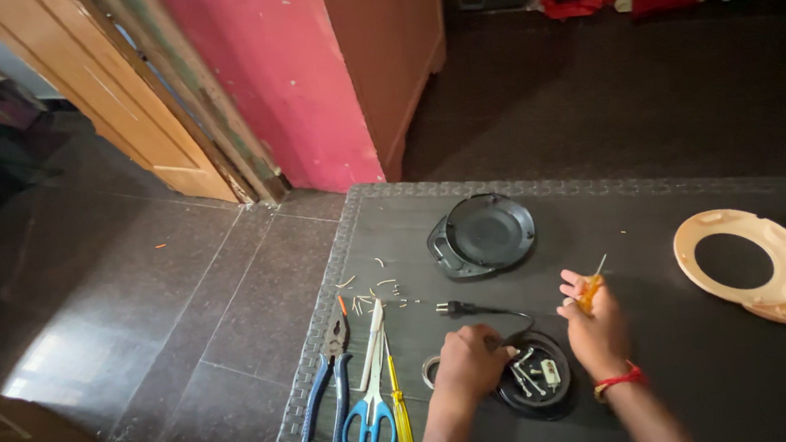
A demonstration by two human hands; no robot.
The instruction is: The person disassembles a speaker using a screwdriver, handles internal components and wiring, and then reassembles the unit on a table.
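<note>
Two hands work on a round black appliance base (pixel 542 383) near the front edge of a dark table (pixel 678 224).
Left hand (pixel 467 364) closes on the base's rim, steadying it; right hand (pixel 593 322) grips an orange-handled screwdriver (pixel 592 287), best kept upright over the screws.

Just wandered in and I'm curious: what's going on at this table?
A person works at a dark table. The left hand steadies a round black base with exposed parts and a plug cord; the right hand holds an orange-handled screwdriver. Pliers, scissors, a black cover and a beige ring lie nearby.

Pliers (pixel 327 388) lie left of scissors (pixel 371 398) on the table (pixel 673 386).
</note>
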